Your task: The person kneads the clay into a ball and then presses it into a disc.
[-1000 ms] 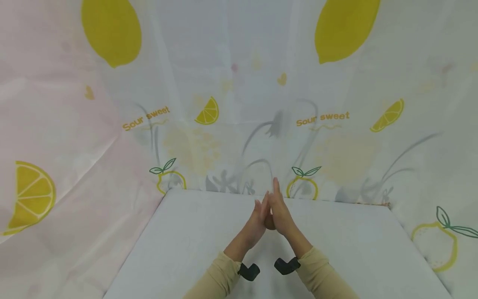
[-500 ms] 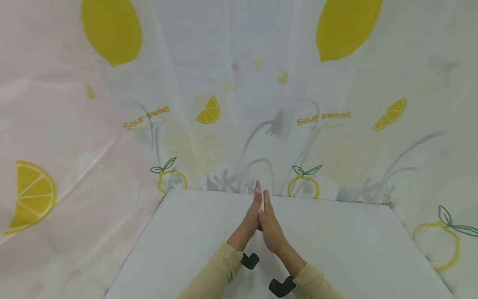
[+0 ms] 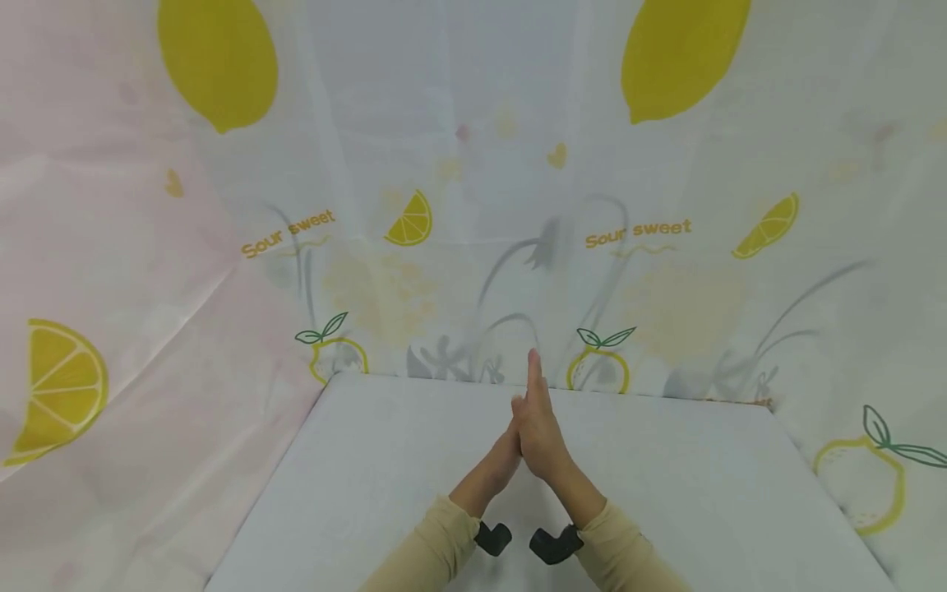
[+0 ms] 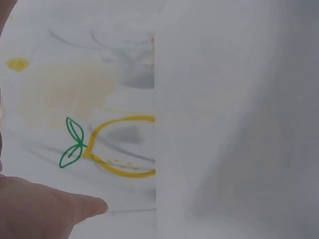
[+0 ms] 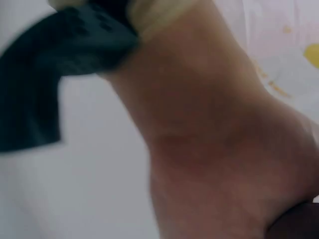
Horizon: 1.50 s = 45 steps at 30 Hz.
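My left hand [image 3: 504, 457] and right hand [image 3: 541, 436] meet palm to palm above the white table, fingers straight and pointing up and away. The right hand covers most of the left hand's fingers in the head view. At the lower corner of the right wrist view shows a dark brown rounded thing [image 5: 298, 223] by the left hand's palm; its kind is unclear. In the head view it is hidden between the palms. A straight finger [image 4: 75, 205] enters the left wrist view from the lower left.
Below the hands lies the white table [image 3: 399, 436]. A lemon-printed curtain [image 3: 473, 205] hangs behind it and at both sides. Dark camera mounts sit on the left wrist [image 3: 492, 538] and the right wrist [image 3: 555, 544].
The palms have slid against each other, the right hand drawing back, then forward again. The brown rounded thing, seen between the palms a second ago, is now covered in the head view.
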Each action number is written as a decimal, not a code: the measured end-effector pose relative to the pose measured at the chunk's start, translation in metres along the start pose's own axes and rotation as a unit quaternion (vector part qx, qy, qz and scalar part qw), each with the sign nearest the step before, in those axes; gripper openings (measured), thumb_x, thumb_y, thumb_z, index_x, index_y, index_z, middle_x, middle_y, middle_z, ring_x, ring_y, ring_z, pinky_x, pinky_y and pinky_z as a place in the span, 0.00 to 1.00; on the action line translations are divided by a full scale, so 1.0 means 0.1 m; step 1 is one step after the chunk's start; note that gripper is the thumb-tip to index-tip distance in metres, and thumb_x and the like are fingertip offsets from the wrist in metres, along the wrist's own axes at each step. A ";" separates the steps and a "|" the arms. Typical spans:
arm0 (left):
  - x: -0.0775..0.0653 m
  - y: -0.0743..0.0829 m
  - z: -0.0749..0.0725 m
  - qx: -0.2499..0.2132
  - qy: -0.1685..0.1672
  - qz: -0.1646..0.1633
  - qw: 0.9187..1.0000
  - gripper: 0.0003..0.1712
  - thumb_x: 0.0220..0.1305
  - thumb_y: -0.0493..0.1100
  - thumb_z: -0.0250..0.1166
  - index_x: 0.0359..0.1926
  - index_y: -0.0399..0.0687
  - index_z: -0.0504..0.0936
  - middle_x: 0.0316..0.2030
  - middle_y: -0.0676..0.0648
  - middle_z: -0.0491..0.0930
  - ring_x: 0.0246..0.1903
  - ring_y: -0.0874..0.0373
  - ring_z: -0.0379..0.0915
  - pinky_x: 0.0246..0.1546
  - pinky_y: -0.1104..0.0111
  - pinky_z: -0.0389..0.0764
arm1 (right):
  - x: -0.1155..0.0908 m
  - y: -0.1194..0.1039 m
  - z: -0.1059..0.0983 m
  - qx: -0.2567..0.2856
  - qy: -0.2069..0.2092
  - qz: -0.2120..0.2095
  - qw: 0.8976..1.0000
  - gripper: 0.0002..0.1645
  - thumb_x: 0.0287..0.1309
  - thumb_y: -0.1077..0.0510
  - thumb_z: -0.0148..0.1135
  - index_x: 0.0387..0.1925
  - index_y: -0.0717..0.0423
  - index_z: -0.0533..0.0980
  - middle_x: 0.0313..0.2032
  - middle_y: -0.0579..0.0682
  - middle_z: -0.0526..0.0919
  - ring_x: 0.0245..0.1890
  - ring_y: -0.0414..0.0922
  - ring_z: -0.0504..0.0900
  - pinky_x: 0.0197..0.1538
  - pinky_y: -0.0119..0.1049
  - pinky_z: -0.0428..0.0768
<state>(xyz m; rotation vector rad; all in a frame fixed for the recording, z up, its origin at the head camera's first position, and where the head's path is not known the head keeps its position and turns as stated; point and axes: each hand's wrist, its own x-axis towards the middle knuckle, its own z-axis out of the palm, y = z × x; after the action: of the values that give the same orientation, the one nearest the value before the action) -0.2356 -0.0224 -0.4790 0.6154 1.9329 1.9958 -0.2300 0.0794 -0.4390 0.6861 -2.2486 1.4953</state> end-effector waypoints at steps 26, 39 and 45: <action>0.05 0.19 -0.05 -0.018 -0.001 0.099 0.995 0.52 0.70 0.78 0.20 0.81 0.52 0.26 0.80 0.50 0.22 0.78 0.50 0.15 0.71 0.38 0.24 | -0.17 0.31 -0.03 0.080 -0.028 0.096 0.992 0.41 0.81 0.42 0.34 0.82 0.52 0.34 0.79 0.62 0.48 0.74 0.63 0.56 0.70 0.67 0.58; 0.10 0.13 -0.09 -0.008 0.042 0.050 0.998 0.48 0.74 0.75 0.22 0.81 0.51 0.29 0.80 0.47 0.24 0.78 0.47 0.17 0.74 0.42 0.27 | -0.25 -0.03 0.14 0.049 -0.017 0.019 0.998 0.41 0.79 0.52 0.38 0.81 0.56 0.34 0.81 0.55 0.36 0.80 0.57 0.37 0.74 0.67 0.42; 0.04 0.05 -0.06 0.010 -0.022 0.069 0.997 0.47 0.75 0.72 0.18 0.81 0.50 0.27 0.80 0.46 0.22 0.78 0.45 0.16 0.74 0.42 0.29 | -0.14 -0.06 0.05 0.041 -0.009 0.043 0.998 0.41 0.79 0.52 0.36 0.81 0.56 0.32 0.81 0.51 0.34 0.80 0.53 0.36 0.76 0.60 0.42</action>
<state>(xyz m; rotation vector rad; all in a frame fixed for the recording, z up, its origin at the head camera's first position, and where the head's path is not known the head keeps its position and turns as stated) -0.2420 -0.0258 -0.4738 0.8119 1.9351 2.0262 -0.2156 0.0753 -0.4438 0.6364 -2.2677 1.6358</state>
